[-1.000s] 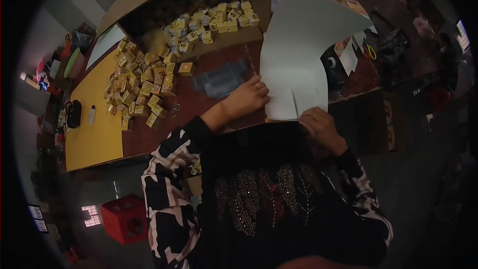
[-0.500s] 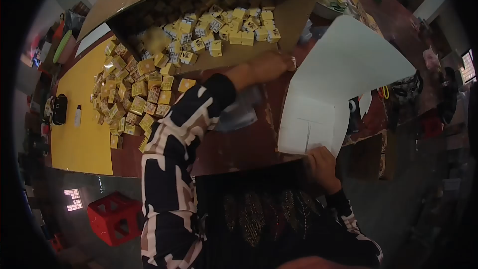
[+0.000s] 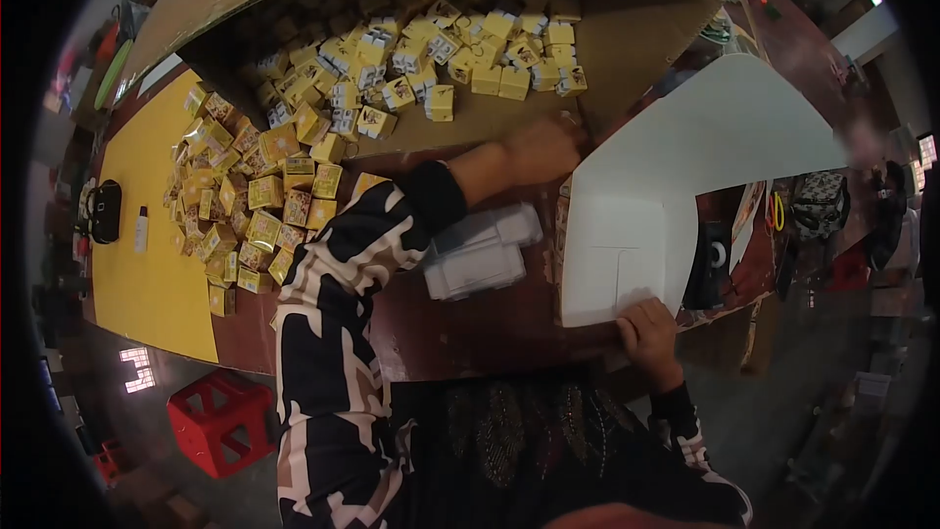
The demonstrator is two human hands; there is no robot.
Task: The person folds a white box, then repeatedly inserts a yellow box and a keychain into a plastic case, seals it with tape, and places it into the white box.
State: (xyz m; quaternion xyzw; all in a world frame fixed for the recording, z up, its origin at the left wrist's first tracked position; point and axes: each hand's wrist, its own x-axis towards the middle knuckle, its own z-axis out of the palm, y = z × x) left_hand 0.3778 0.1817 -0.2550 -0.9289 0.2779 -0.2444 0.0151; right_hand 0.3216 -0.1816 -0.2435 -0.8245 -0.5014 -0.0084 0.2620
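An open white cardboard box with its lid raised stands at the table's right side. My right hand has its fingers curled over the box's near edge. At the far left corner of this box is my left hand, closed and slightly blurred; its fingertips are hidden, so what they hold does not show. Clear plastic packaging lies on the table below my left forearm. Beyond that hand, a large brown carton lies open towards me, with many small yellow-and-white boxes inside.
A heap of small gold-yellow boxes spreads over the dark red table and a yellow sheet. A black case and a small white bottle sit at the left. On the floor is a red stool.
The view has shifted a little. My left hand stays near the white box's left edge, now turned more knuckles-up. More of the clear plastic packaging shows. The right hand remains on the box's near edge.
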